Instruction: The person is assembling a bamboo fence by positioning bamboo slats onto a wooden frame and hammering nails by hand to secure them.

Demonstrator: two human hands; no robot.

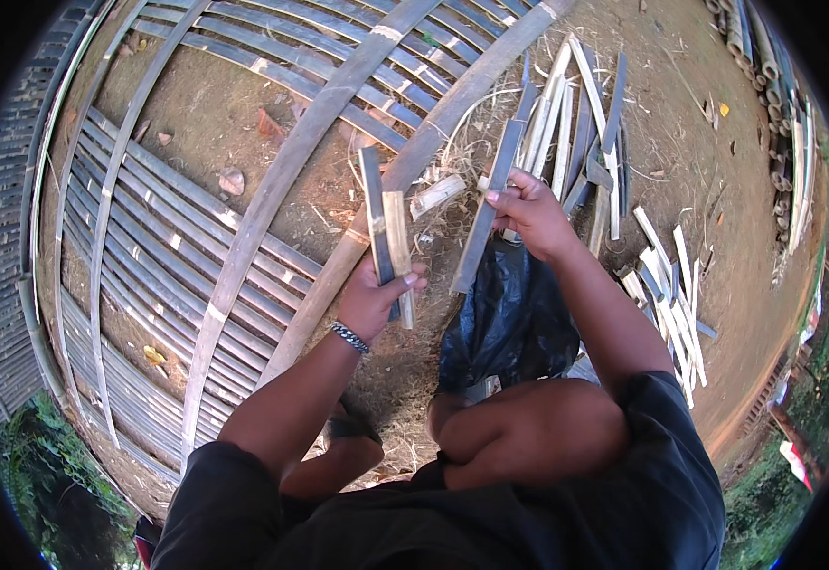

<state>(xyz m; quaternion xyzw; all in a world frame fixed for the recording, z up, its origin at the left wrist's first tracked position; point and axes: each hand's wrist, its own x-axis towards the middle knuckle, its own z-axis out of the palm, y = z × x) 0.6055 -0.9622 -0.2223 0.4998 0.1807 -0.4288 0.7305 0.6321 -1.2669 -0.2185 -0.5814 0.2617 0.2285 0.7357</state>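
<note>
My left hand (374,302) is closed around two short split bamboo pieces, one dark-faced piece (373,190) and one pale piece (396,228). They point up and away from me, side by side. Between thumb and fingers, my right hand (536,217) grips a longer dark bamboo strip (476,247), held tilted. Its far end overlaps the split bamboo behind it, so I cannot tell exactly where it stops. Below the right hand, black plastic sheeting (509,318) lies over or beside my leg. A short pale bamboo chunk (438,196) rests on the ground between the hands.
A bamboo slat frame (244,247) spreads across the left and far ground. Split bamboo strips (559,109) lie in a heap beyond my right hand, and another heap (676,313) is at the right. Bamboo poles (766,66) are stacked at the far right. Shavings litter the soil.
</note>
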